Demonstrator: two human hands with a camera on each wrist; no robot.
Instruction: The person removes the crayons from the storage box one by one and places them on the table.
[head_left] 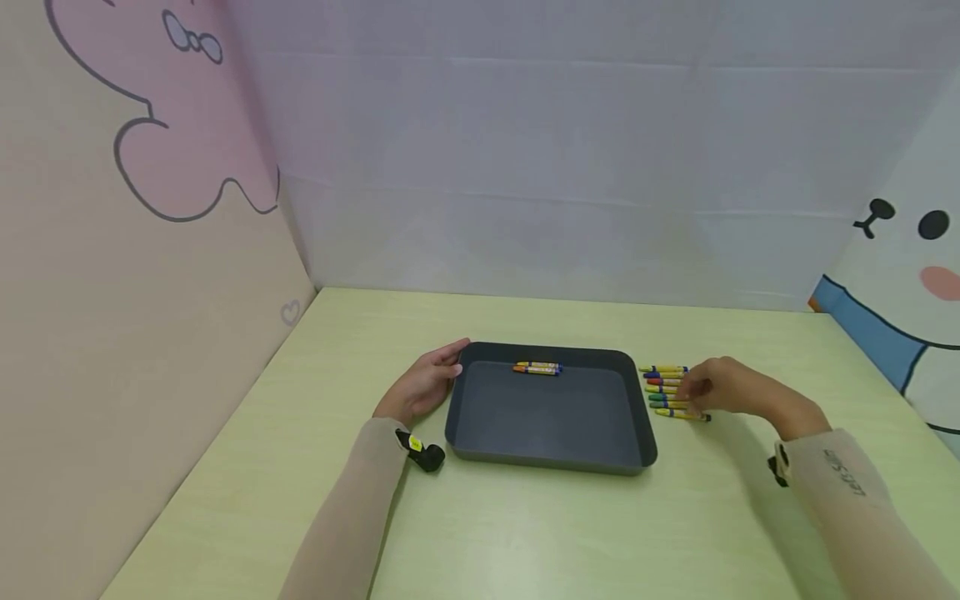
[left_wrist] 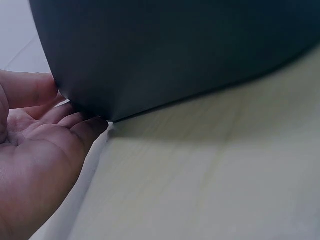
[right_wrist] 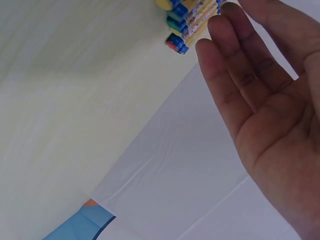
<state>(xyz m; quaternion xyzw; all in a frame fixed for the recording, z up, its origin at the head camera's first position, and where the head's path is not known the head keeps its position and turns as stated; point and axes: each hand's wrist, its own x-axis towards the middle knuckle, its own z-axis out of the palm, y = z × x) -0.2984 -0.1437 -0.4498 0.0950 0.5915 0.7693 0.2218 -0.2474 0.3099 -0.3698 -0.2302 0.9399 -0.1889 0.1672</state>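
The right hand (head_left: pixel 723 392) hovers with relaxed, empty fingers over the row of crayons (head_left: pixel 666 392) on the worktop (head_left: pixel 525 533); pinching 1 crayon by its middle would lift it cleanly. The left hand (head_left: pixel 423 387), open, steadies the tray (head_left: pixel 480 417), which holds 2 crayons (head_left: pixel 537 368).

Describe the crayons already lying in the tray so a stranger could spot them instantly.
On the pale green table sits a dark grey tray, its left rim touched by the left hand. Against its far wall lie two crayons, side by side. Unlike the row of crayons under the right hand, these are inside the tray.
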